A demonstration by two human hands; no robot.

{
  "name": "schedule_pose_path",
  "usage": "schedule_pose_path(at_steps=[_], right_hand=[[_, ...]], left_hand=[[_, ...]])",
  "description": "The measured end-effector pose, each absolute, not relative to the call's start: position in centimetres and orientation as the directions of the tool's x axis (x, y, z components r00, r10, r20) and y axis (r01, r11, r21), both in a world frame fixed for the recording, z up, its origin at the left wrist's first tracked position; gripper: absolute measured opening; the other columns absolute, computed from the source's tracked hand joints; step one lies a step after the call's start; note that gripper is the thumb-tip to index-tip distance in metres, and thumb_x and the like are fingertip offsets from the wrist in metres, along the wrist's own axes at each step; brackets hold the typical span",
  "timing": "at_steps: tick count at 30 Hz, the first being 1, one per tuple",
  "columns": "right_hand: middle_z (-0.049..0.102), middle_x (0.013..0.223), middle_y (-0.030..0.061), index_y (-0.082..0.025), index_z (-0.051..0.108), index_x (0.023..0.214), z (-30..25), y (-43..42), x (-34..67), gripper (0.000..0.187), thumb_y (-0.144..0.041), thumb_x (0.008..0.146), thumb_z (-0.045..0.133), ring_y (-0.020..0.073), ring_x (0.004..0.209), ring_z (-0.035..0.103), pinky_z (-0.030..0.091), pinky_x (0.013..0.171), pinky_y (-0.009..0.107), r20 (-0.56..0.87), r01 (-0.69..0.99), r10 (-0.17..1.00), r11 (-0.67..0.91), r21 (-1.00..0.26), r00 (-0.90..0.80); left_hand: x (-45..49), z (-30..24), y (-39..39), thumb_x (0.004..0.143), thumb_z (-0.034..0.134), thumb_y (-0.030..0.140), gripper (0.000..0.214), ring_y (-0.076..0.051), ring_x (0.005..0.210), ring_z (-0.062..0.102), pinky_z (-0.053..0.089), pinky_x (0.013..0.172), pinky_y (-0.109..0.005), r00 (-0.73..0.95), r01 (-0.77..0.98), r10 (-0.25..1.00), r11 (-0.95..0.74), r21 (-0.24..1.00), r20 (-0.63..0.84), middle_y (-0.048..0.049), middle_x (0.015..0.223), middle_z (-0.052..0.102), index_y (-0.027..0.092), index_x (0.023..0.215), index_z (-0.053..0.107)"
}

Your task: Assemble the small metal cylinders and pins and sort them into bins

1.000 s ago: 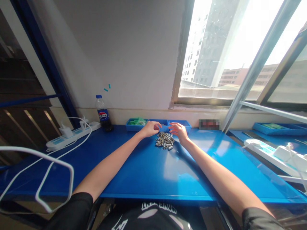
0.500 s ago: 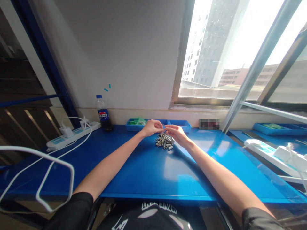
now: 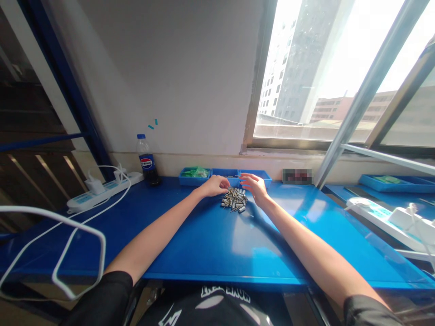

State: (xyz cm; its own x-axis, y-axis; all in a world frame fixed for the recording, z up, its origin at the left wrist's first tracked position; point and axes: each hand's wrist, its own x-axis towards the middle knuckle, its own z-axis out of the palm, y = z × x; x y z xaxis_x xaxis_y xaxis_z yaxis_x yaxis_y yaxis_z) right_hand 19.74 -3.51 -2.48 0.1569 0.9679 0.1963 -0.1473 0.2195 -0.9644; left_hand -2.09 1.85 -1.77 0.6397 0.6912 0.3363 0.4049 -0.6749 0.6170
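Left hand: left hand (image 3: 215, 185) lies palm down at the far-left edge of the pile, its forearm stretched across the bench from the lower left
Left grip: fingers curled in toward the pile, tips at its outermost parts; too small to tell whether anything is pinched between them
Right hand: right hand (image 3: 255, 186) lies palm down at the far-right edge of the pile, level with the left one, the top of the pile between the two
Right grip: fingers stretched out and slightly spread, pointing left toward the pile; grip open
Parts: pile of small metal parts (image 3: 234, 200), silvery short cylinders and pins in a loose heap, rests on the bench between the hands and just nearer than them
Bench: blue bench (image 3: 210, 244), glossy, runs along the wall under the window (image 3: 322, 81)
Trays: three shallow blue trays in a row at the wall, just behind the hands; left tray (image 3: 193, 176) holds green pieces; middle tray (image 3: 224, 172) and right tray (image 3: 265, 174) are partly hidden by the hands, contents not readable
Bottle: cola bottle (image 3: 146, 159), blue cap, upright at the wall, left of the trays
Power: white power strip (image 3: 102, 192) with plugs in it, left of the bottle; white cable (image 3: 73, 231) loops from it toward the near left corner
Far right: second power strip (image 3: 384, 216) and far blue tray (image 3: 390, 181) lie on the neighbouring surface, well apart from the hands
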Motion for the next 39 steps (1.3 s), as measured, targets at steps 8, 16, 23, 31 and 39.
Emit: schedule_pose_path(at_steps=[8, 16, 23, 31, 39], right_hand=[[0.078, 0.106, 0.0073, -0.022, 0.069, 0.114, -2.5, -3.1, 20.1, 0.045, -0.035, 0.071, 0.073, 0.0186, 0.075, 0.072, 0.057, 0.061, 0.028, 0.168, -0.156, 0.951, 0.213, -0.964, 0.26], [0.078, 0.101, 0.0071, -0.021, 0.07, 0.106, -2.7, -3.2, 19.9, 0.04, -0.034, 0.069, 0.073, 0.0174, 0.071, 0.071, 0.055, 0.062, 0.028, 0.161, -0.147, 0.96, 0.198, -0.969, 0.228], [0.078, 0.09, 0.0053, -0.02, 0.072, 0.101, -2.5, -3.7, 19.7, 0.035, -0.035, 0.07, 0.069, 0.0154, 0.065, 0.067, 0.053, 0.06, 0.026, 0.181, -0.113, 0.962, 0.206, -0.972, 0.203], [0.077, 0.083, 0.0044, -0.019, 0.076, 0.104, -2.5, -4.2, 19.1, 0.039, -0.042, 0.073, 0.08, 0.0138, 0.061, 0.062, 0.05, 0.059, 0.026, 0.234, -0.06, 0.972, 0.232, -0.971, -0.017], [0.078, 0.085, 0.0055, -0.018, 0.08, 0.093, -2.5, -4.4, 18.7, 0.029, -0.036, 0.07, 0.083, 0.0148, 0.067, 0.064, 0.053, 0.064, 0.026, 0.192, -0.173, 0.98, 0.18, -0.968, -0.056]], left_hand=[[-2.1, -2.7, 1.5, 0.07, 0.067, 0.01, 0.025, -0.016, 0.072, 0.071, 0.052, 0.067, -0.022, 0.672, 0.488, 0.677, -0.71, 0.508, 0.3, -0.0042, 0.079, 0.076, 0.014, 0.092, 0.077], [-2.1, -2.8, 2.0, 0.069, 0.072, 0.012, 0.023, -0.016, 0.067, 0.071, 0.053, 0.064, -0.022, 0.634, 0.46, 0.713, -0.659, 0.594, 0.3, -0.0029, 0.074, 0.075, 0.014, 0.092, 0.075], [-2.3, -1.4, 2.3, 0.07, 0.081, 0.021, 0.019, -0.017, 0.071, 0.073, 0.058, 0.068, -0.025, 0.513, 0.373, 0.747, -0.638, 0.674, 0.423, -0.0041, 0.074, 0.076, 0.014, 0.086, 0.074], [-2.1, -0.4, 2.2, 0.073, 0.083, 0.026, 0.027, -0.017, 0.077, 0.075, 0.061, 0.075, -0.027, 0.489, 0.179, 0.736, -0.61, 0.772, 0.468, -0.0086, 0.085, 0.078, 0.011, 0.094, 0.075], [-2.0, -0.3, 2.2, 0.075, 0.081, 0.03, 0.028, -0.017, 0.08, 0.074, 0.06, 0.077, -0.027, 0.525, 0.24, 0.713, -0.648, 0.723, 0.464, -0.0092, 0.089, 0.078, 0.012, 0.096, 0.076]])
